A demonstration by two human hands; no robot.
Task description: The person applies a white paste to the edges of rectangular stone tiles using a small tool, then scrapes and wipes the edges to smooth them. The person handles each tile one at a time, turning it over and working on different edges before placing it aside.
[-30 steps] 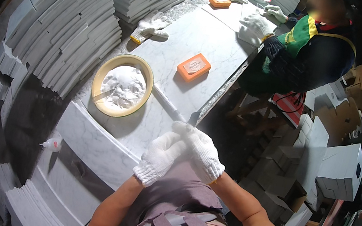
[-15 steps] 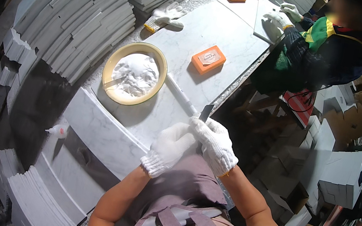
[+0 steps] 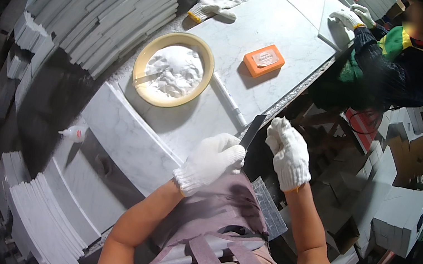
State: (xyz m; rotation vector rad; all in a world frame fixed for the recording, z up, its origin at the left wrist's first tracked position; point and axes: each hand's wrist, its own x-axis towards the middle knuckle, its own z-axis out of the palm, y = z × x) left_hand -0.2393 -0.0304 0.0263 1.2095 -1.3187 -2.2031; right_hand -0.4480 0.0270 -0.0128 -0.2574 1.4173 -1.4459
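Note:
My left hand [image 3: 211,163], in a white knit glove, is closed around the lower end of a dark, flat, blade-like strip [image 3: 252,131] that points up and slightly right. My right hand [image 3: 291,156], also gloved, is raised just right of the strip and apart from it. Its fingers are curled together, and whatever they may hold cannot be made out. Beyond the strip, a slim white stick [image 3: 230,102] lies on the pale marble-look slab [image 3: 213,124]. A yellow bowl [image 3: 209,69] of white powder [image 3: 177,72] stands farther left. An orange box-shaped block [image 3: 263,60] lies behind the stick.
Stacks of pale slabs [image 3: 103,5] rise at the left. Loose gloves [image 3: 214,5] lie near them. A small white bottle [image 3: 73,133] stands lower left. At the far right, a co-worker [image 3: 398,69] with gloved hands works at the slab's end. Boxes [image 3: 400,216] crowd the right side.
My right hand has drawn away from the strip and my left hand, moving right and upward. The left hand keeps the strip, now more exposed. The whole view has shifted slightly.

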